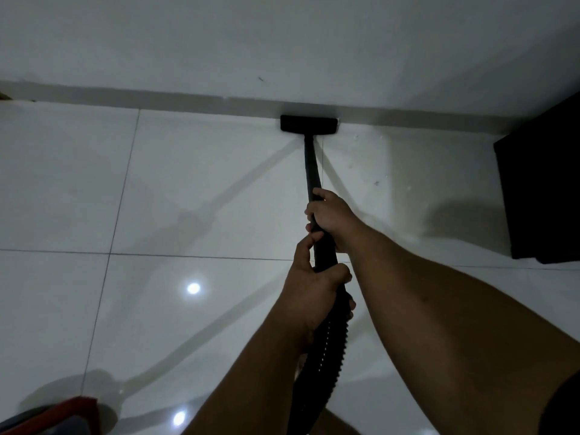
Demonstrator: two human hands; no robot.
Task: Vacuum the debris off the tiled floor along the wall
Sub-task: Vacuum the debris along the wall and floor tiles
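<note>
Both hands, left hand (309,287) and right hand (332,219), gripping wand (310,164), pushing nozzle (309,124) against the wall (282,42); next, likely sweeping toward debris (376,183) right of nozzle.

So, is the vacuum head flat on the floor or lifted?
Flat, it seems: the vacuum head lies on the tiled floor, against the wall.

Place: a room indoors, seemingly in a home.
Floor: large glossy white tiles (201,189) with thin grey grout lines, mirroring round ceiling lights.
Wall: plain white painted wall (282,42) above a grey skirting strip (157,97).
Furniture: dark boxy cabinet (543,189) by the wall, at right.
</note>
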